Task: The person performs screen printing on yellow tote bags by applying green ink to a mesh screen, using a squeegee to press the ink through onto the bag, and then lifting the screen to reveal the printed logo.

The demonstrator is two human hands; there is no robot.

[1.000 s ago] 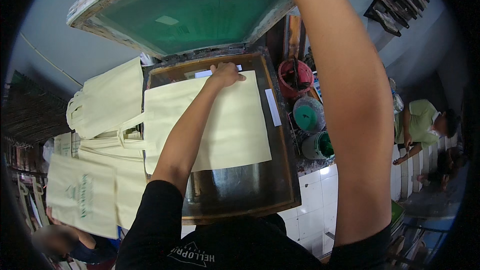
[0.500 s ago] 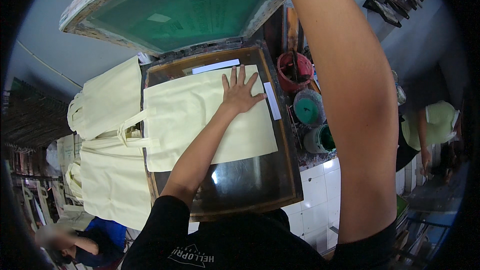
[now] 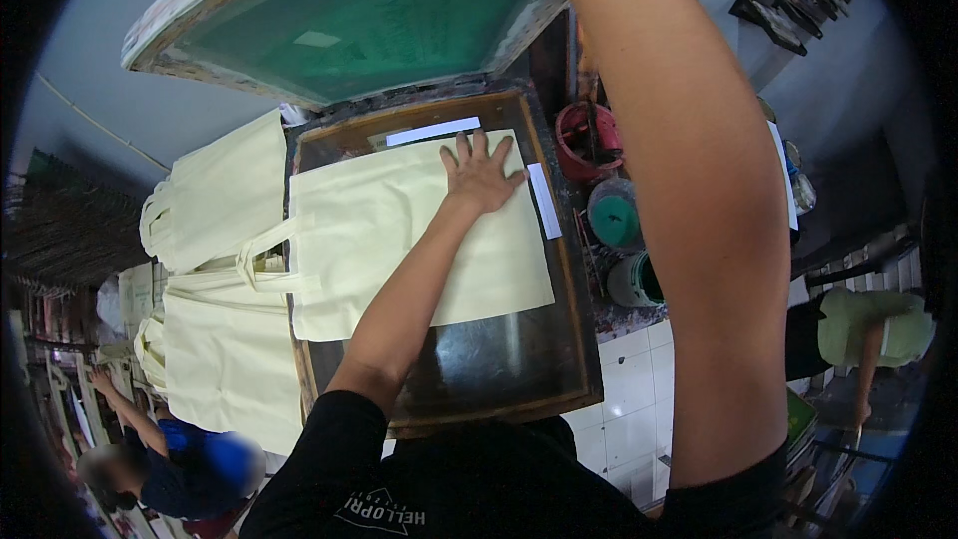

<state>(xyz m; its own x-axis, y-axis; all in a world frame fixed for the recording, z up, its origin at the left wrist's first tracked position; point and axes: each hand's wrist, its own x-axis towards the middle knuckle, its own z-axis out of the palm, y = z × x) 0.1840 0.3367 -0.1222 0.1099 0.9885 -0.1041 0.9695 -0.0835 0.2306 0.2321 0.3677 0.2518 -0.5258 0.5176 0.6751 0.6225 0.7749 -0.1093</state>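
Head view, looking straight down: the left hand [image 3: 481, 175] is flat, fingers spread, palm pressed on the cream tote bag [image 3: 409, 240] near its upper right corner. That bag lies on the dark printing board [image 3: 499, 359], handles trailing off the left edge. The right hand is out of view; only the forearm [image 3: 689, 190] rises past the frame's top, so whether it is open or gripping I cannot tell, though it looks raised toward the tilted green screen frame [image 3: 349, 15] hanging above the board.

Risks now. If the palm drags sideways, the cloth could wrinkle or skew away from the white guide strips. One loose handle [image 3: 274, 240] folded under would leave a ridge. The screen sits lifted right over the left hand; should it drop early, fingers are beneath it. Open paint tubs stand just beside the board's right edge, near enough for a swinging elbow to catch.

The count: one bag on the board; more cream bags [image 3: 225, 190] spread on the surface to the left, at least two, possibly a stack, hard to separate. Two white strips, one along the top [image 3: 432, 131], one on the right [image 3: 544, 200]. Three tubs: red [image 3: 589, 135], green-filled [image 3: 614, 215], and a third [image 3: 634, 279] lower. One screen. Two other people, one lower left [image 3: 190, 459], one at right [image 3: 873, 324].
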